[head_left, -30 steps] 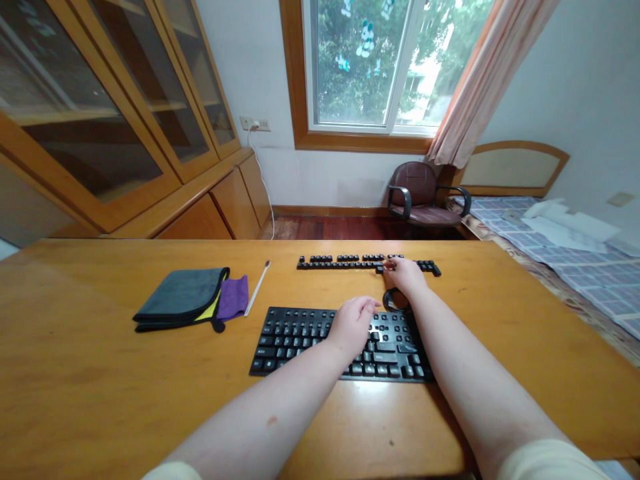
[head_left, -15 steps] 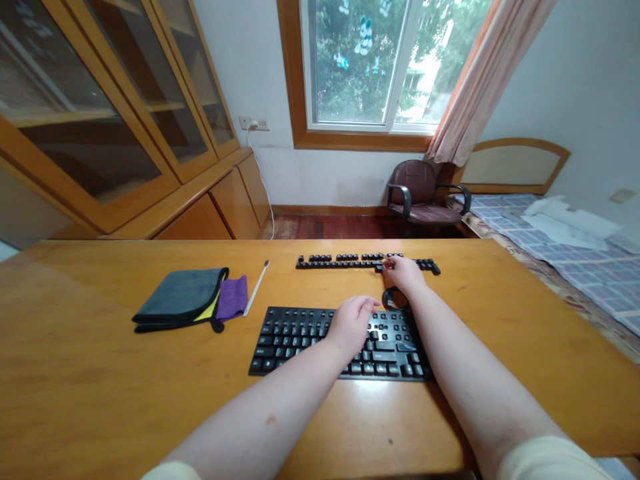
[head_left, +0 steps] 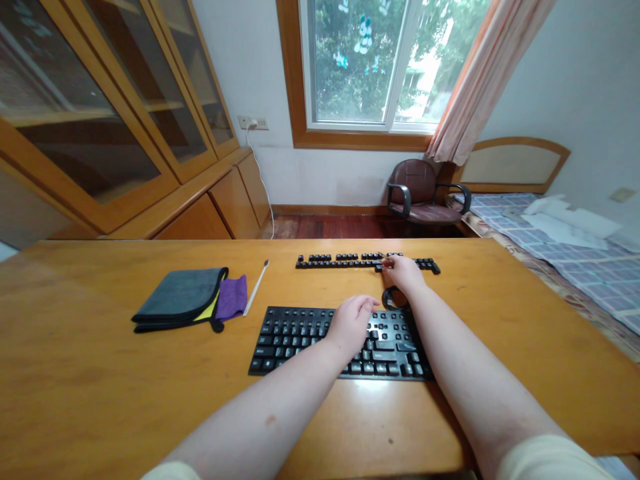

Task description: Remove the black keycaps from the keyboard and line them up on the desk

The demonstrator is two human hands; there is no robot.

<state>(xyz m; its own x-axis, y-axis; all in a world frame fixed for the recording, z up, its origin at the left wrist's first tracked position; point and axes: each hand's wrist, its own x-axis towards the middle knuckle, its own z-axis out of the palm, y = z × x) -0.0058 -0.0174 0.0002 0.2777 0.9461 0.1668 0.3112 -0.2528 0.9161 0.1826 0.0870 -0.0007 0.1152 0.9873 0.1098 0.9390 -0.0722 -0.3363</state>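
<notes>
A black keyboard lies on the table, its upper rows bare of keycaps and the lower rows still capped. My left hand rests over its middle, fingers stretched to the right with nothing visible in them. Beyond it, loose black keycaps stand in two long rows. My right hand is at the right part of these rows, thumb and fingers pinched on a keycap at the near row; the fingertips partly hide it. A coiled black cable lies between the keyboard and the right wrist.
To the left lie a folded grey cloth, a purple cloth and a white toothbrush on the wooden table. Past the table's far edge are a chair, a bed and a glass-fronted cabinet.
</notes>
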